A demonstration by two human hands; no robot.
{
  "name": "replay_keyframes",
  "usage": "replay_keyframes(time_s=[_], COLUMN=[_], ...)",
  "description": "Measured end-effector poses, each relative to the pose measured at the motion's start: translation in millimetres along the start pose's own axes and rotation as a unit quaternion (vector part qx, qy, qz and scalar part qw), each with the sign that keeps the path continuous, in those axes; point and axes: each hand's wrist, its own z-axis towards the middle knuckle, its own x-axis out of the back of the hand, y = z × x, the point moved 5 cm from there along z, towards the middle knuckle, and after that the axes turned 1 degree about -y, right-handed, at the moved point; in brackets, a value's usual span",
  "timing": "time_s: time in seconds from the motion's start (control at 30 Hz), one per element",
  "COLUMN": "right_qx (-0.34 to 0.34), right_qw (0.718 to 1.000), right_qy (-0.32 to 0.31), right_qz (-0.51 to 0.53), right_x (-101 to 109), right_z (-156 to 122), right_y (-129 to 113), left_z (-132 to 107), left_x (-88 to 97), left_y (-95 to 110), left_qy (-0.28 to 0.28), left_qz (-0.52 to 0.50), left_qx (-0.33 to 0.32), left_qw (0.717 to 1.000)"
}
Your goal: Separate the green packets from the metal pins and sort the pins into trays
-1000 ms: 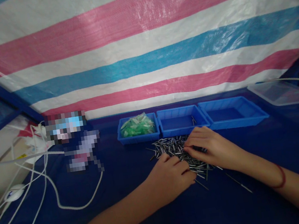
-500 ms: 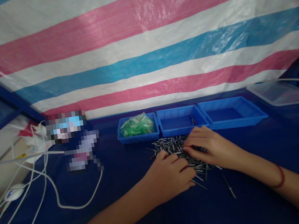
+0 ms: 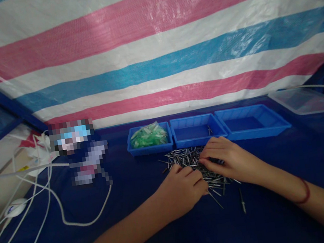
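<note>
On the tabletop (image 3: 124,192), both hands (image 3: 177,192) (image 3: 234,160) curl fingers (image 3: 213,152) over metal pins (image 3: 185,157), grip unclear.

From my remote station I can read no lettering or number. A small blue mark on the white oval fitting (image 3: 15,208) near the table's (image 3: 126,208) left edge and a yellow patch (image 3: 23,169) near its far left corner are illegible.

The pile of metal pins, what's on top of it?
The left hand reaches over its near left part, the right hand over its right side; metal pins show between and beyond them. Pins beneath the hands are covered, as is anything held.
</note>
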Motion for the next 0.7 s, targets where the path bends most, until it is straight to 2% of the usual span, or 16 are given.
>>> replay_keyframes(time_s=[0.17, 0.27, 0.33, 0.53, 0.6, 0.7], right_qx=[-0.003, -0.016, -0.027, -0.05, -0.063, -0.074], right_qw=[1.0, 0.998, 0.995, 0.982, 0.977, 0.964], right_qy=[0.012, 0.014, 0.015, 0.045, 0.049, 0.042], right_qz=[0.012, 0.053, 0.095, 0.174, 0.199, 0.251], right_x=[3, 5, 7, 9, 8, 7], right_z=[0, -1, -1, -2, -3, -3], right_y=[0, -1, -1, -3, -3, -5], left_z=[2, 2, 1, -1, -2, -3], left_x=[5.4, 10.4, 14.5, 16.3, 10.9, 1.0], left_y=[-7, -16, -24, -35, -37, -38], left_qy=[0.016, 0.033, 0.057, 0.104, 0.114, 0.136], left_qz=[-0.044, -0.099, -0.159, -0.371, -0.439, -0.546], left_qx=[0.034, 0.094, 0.147, 0.231, 0.265, 0.295], left_qw=[0.998, 0.99, 0.975, 0.893, 0.851, 0.772])
